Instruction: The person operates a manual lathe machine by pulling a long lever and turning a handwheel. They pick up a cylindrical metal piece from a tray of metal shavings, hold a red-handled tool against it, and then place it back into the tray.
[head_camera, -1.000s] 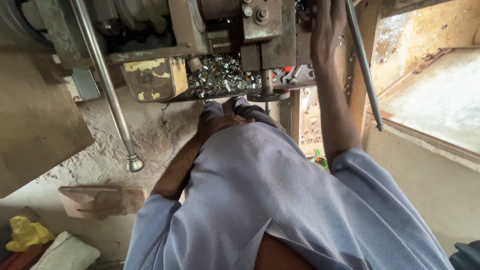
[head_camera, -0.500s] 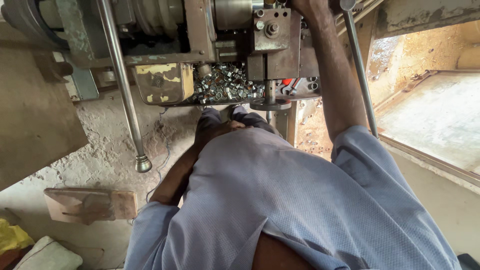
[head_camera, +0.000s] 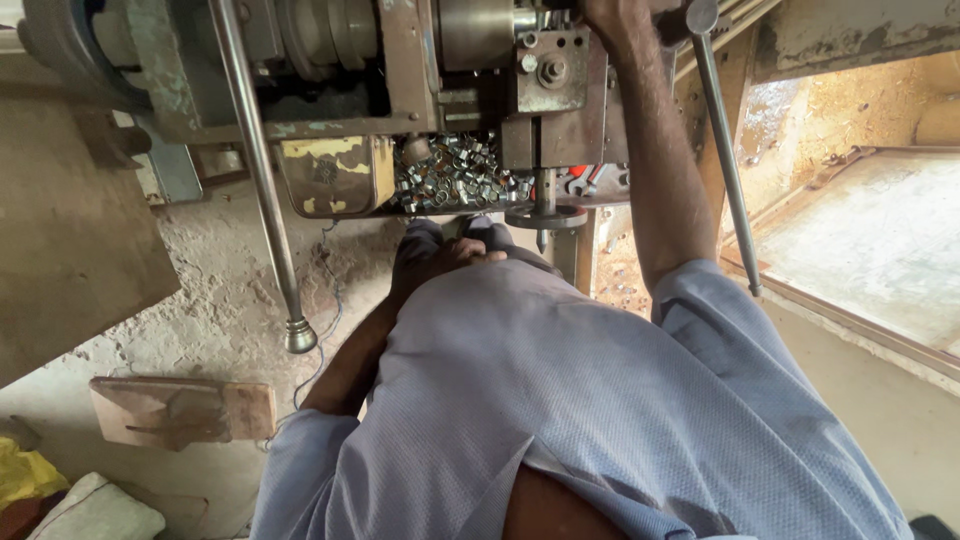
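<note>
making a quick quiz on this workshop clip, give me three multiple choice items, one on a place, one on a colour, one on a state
1. Where does the heap of small shiny metal rings lie?
A. in the machine's tray
B. on the floor
C. on the wooden block

2. What colour is the person's shirt?
A. red
B. pale blue
C. black

3. How is the right hand?
A. resting on the knee
B. raised to the grey metal machine
C. holding the long steel lever

Answers: 1 A, the rings fill the tray under the machine head. 2 B, the cloth is pale blue. 3 B, the arm reaches up to the machine top.

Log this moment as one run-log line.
left hand: low by lap, grip unclear | right hand: raised onto machine | tray: heaped small metal parts | long lever: untouched
</note>
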